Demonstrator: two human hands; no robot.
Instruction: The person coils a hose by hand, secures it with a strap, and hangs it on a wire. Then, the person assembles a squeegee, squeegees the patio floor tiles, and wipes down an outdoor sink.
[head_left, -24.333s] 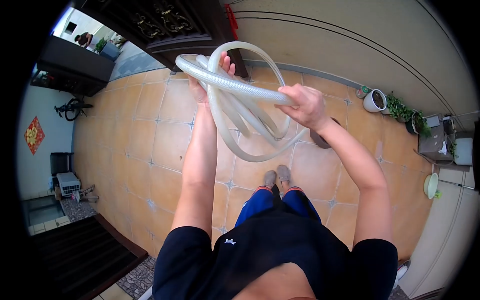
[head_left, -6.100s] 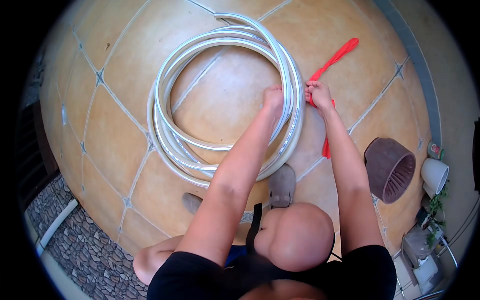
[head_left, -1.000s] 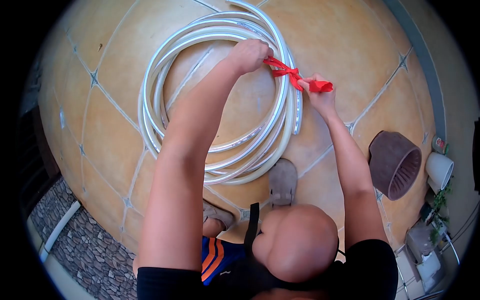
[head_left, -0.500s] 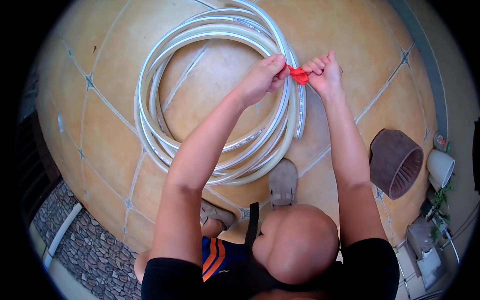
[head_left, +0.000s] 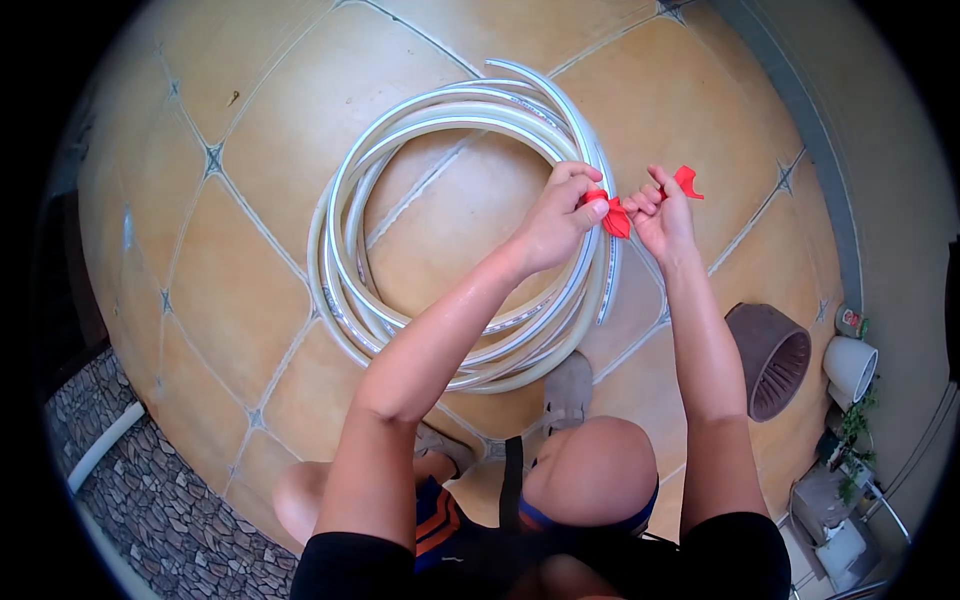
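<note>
A coil of clear hose [head_left: 345, 190] with pale blue lines lies on the tiled floor. A red strip [head_left: 616, 218] of soft material is wrapped round the coil's right side, bunched between my hands. My left hand [head_left: 562, 215] is closed there, its thumb pressing the strip against the hose and its fingers curled over the coil. Just right of the coil, my right hand [head_left: 662, 220] is closed on the strip, whose loose end sticks out beyond the thumb and forefinger. Whether the strip is knotted is hard to make out.
My shoe [head_left: 568, 390] stands beside the coil's lower edge, close to my bent knee [head_left: 590, 475]. To the right are a tipped brown pot [head_left: 768, 360], a white pot [head_left: 850, 368] and a green plant [head_left: 855, 435]. Stone-patterned ground [head_left: 150, 500] lies lower left.
The view has shifted, so the coil sits lower and farther right. My left fingers have loosened from a tight fist. The strip's loose end now shows past my right hand.
</note>
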